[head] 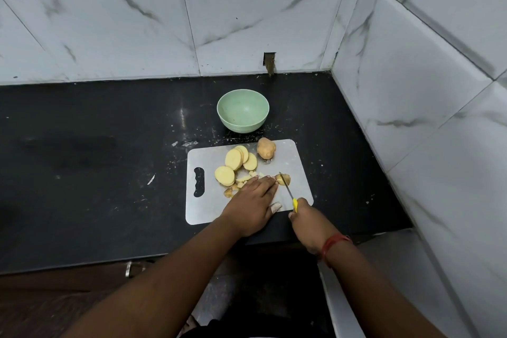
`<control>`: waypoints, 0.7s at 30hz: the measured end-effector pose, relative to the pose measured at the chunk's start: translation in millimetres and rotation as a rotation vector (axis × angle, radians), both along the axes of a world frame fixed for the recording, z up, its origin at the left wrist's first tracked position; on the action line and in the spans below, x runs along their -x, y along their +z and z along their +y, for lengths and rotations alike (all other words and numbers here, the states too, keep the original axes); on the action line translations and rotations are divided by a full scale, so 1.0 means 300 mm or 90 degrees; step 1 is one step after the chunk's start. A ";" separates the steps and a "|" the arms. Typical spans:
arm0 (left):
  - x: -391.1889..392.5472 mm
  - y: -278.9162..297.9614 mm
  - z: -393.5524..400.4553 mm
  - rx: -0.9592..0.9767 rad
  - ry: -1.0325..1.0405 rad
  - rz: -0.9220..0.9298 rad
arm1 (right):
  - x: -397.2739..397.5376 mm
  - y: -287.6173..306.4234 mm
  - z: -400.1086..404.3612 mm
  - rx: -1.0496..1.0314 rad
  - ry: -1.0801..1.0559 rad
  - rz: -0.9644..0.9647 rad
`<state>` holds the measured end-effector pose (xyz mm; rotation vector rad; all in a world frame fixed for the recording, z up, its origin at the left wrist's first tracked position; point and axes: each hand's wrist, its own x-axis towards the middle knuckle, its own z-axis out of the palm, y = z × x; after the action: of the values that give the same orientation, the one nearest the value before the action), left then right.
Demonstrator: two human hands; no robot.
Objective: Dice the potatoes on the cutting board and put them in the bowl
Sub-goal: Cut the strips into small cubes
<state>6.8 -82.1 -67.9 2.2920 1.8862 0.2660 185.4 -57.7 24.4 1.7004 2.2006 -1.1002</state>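
Left hand (253,199) flat on the cutting board (285,155), fingers straight and close together, pressing down on cut potato pieces (245,179), fingertips right beside the blade. Right hand (307,221) curled round the yellow handle of a small knife (286,189), blade running away from the body and slightly leftward, tip near a skin-on potato end (284,179) just right of the left fingertips. Hard to tell whether the edge is touching the board or raised a little. Likely step in hand: cutting slices into dice, with the left hand steadying the pile. Key relation: blade lies immediately right of the left fingers, almost parallel to them, so little margin between edge and fingertips; a slip toward the left would meet skin. Further out on the board, round slices (234,162) fanned in an overlapping group up and left of the hands, and a whole unpeeled potato (266,148) at the far right corner, uncut. Green bowl (242,111) standing beyond the board's far edge on the black counter (82,159), nothing visible inside, reachable straight ahead of both hands. Right side hemmed by the tiled wall (425,90); open counter to the left. Most of the dicing judged yet undone.
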 end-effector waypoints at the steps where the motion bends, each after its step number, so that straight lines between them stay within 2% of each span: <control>1: 0.000 -0.001 0.000 -0.001 0.000 0.000 | 0.012 -0.002 0.008 0.000 0.003 -0.010; 6: -0.005 0.007 0.001 0.009 0.010 -0.003 | 0.046 -0.017 0.027 0.033 0.007 -0.056; 15: -0.019 0.010 -0.001 0.005 0.022 0.007 | 0.047 -0.049 0.035 0.122 -0.048 -0.031; 21: -0.023 0.015 -0.002 -0.002 0.029 0.015 | 0.008 -0.060 -0.009 0.094 -0.034 -0.056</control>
<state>13.6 -82.8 -63.4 2.2661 1.9524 0.2493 182.9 -60.4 6.3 1.7193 1.9807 -1.1454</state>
